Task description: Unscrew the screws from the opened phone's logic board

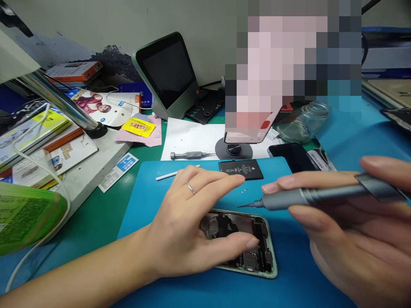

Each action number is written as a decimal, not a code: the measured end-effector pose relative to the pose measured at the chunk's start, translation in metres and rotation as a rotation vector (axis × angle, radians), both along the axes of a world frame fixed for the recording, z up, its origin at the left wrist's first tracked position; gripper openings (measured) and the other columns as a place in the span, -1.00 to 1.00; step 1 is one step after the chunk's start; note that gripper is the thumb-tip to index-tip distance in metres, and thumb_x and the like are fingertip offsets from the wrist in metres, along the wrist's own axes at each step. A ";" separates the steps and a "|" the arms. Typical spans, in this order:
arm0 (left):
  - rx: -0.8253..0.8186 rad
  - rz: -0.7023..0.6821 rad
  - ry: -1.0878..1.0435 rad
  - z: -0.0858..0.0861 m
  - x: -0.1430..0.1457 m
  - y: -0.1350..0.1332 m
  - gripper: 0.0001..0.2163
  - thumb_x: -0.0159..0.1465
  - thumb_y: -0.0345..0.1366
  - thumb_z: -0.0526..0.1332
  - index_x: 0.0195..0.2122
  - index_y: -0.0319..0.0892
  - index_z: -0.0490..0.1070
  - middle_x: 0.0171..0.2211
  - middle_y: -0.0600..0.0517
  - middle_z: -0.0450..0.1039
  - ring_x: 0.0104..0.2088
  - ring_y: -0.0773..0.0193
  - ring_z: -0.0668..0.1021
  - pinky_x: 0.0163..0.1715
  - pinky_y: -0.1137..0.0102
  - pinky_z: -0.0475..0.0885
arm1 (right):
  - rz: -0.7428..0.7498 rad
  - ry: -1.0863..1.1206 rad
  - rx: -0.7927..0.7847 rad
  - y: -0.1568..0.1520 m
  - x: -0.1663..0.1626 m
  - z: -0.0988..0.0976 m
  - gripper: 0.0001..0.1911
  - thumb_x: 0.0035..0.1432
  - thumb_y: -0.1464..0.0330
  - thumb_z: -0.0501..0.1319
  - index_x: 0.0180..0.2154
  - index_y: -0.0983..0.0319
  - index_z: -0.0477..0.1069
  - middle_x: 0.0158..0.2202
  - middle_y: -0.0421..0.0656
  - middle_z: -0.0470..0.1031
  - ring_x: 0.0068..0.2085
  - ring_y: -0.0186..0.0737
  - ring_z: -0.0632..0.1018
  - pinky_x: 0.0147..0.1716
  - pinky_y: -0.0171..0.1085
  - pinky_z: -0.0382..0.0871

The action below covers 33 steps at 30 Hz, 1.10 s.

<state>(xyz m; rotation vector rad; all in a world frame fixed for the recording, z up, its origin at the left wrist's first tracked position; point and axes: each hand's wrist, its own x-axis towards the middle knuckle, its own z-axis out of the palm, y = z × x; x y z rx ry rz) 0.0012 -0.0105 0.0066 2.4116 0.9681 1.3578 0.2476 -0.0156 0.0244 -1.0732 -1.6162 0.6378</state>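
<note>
An opened phone (257,250) with its insides showing lies on a blue mat (150,201). My left hand (189,218) arches over the phone's left half, fingers spread, thumb resting along its lower edge; it holds nothing. My right hand (356,226) grips a grey precision screwdriver (308,196), whose tip hovers just above the phone's upper edge. A black phone battery (240,168) lies on the mat behind my fingers, with tiny screws (244,190) near it.
A second grey screwdriver (189,155) lies on white paper behind the mat, and a white stick (175,173) at the mat's edge. A tablet-like screen (168,75), a phone on a round stand (234,149), a glass jar (303,122) and a microscope base (86,171) surround the mat.
</note>
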 end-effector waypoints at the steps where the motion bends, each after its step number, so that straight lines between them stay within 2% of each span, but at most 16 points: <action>1: -0.030 0.010 0.019 0.000 -0.001 -0.001 -0.52 0.42 -0.07 0.44 0.22 -0.29 0.49 0.02 -0.13 0.67 -0.03 0.16 0.68 -0.04 0.23 0.47 | -0.052 0.024 -0.027 0.001 -0.003 0.004 -0.35 0.27 0.32 0.50 0.26 -0.36 0.41 -0.01 -0.27 0.67 -0.10 -0.02 0.76 -0.07 -0.03 0.77; 4: -0.127 -0.004 0.098 -0.002 -0.003 -0.005 -0.60 0.41 -0.19 0.42 0.20 -0.25 0.50 0.08 -0.11 0.63 -0.01 0.17 0.63 0.01 0.25 0.45 | -0.173 0.066 -0.174 0.008 -0.003 0.018 -0.44 0.27 0.21 0.51 0.24 -0.11 0.45 -0.08 -0.21 0.70 -0.04 -0.02 0.76 -0.07 -0.09 0.75; 6: -0.152 -0.031 0.131 -0.002 -0.005 -0.007 -0.66 0.42 -0.25 0.40 0.17 -0.23 0.52 0.08 -0.10 0.62 -0.02 0.18 0.60 0.05 0.24 0.43 | -0.162 0.096 -0.262 0.014 0.004 0.022 -0.43 0.25 0.17 0.53 0.23 -0.01 0.45 -0.14 -0.20 0.72 -0.09 -0.06 0.77 -0.12 -0.15 0.74; 9: -0.182 -0.105 0.203 -0.002 -0.006 -0.008 -0.73 0.43 -0.26 0.36 0.12 -0.18 0.54 0.09 -0.08 0.62 -0.08 0.17 0.57 0.05 0.19 0.42 | -0.091 0.112 -0.359 0.019 0.019 0.013 -0.46 0.24 0.23 0.53 0.20 0.03 0.47 -0.22 -0.24 0.74 -0.23 -0.19 0.77 -0.19 -0.26 0.73; 13: -0.257 -0.276 0.281 0.000 -0.006 -0.007 -0.77 0.47 -0.27 0.30 0.12 -0.14 0.54 0.13 -0.08 0.61 -0.05 0.13 0.57 0.00 0.16 0.43 | -0.039 0.068 -0.284 0.018 0.030 -0.008 -0.54 0.24 0.30 0.50 0.15 -0.06 0.54 -0.23 -0.28 0.74 -0.29 -0.22 0.77 -0.22 -0.28 0.78; 17: -0.300 -0.390 0.421 0.005 -0.006 -0.005 -0.71 0.48 -0.23 0.29 0.18 -0.13 0.52 0.22 -0.09 0.57 0.00 0.11 0.57 0.04 0.15 0.44 | -0.002 0.037 -0.239 0.016 0.030 -0.014 -0.52 0.25 0.36 0.48 0.15 -0.12 0.55 -0.21 -0.33 0.73 -0.30 -0.26 0.76 -0.20 -0.31 0.80; 23: -0.293 -0.412 0.568 0.009 -0.005 -0.008 -0.65 0.61 -0.12 0.13 0.32 -0.07 0.46 0.35 0.02 0.51 0.11 0.08 0.55 0.16 0.14 0.32 | -0.045 -0.035 -0.215 0.014 0.027 -0.014 -0.51 0.26 0.30 0.50 0.17 -0.15 0.56 -0.18 -0.33 0.74 -0.30 -0.28 0.76 -0.23 -0.37 0.80; 27: -0.256 -0.404 0.619 0.009 -0.003 -0.010 -0.61 0.64 -0.07 0.06 0.35 -0.08 0.45 0.38 0.09 0.49 0.15 0.10 0.52 0.16 0.16 0.27 | -0.057 -0.071 -0.179 0.013 0.030 -0.018 -0.48 0.23 0.29 0.52 0.20 -0.14 0.57 -0.16 -0.32 0.74 -0.25 -0.26 0.78 -0.21 -0.40 0.79; 33: -0.230 -0.394 0.681 0.010 -0.001 -0.010 -0.55 0.65 -0.03 0.03 0.40 -0.08 0.44 0.43 0.13 0.45 0.17 0.09 0.50 0.16 0.15 0.27 | -0.059 -0.101 -0.136 0.013 0.032 -0.020 -0.47 0.24 0.27 0.52 0.21 -0.11 0.55 -0.19 -0.31 0.74 -0.28 -0.29 0.77 -0.23 -0.45 0.77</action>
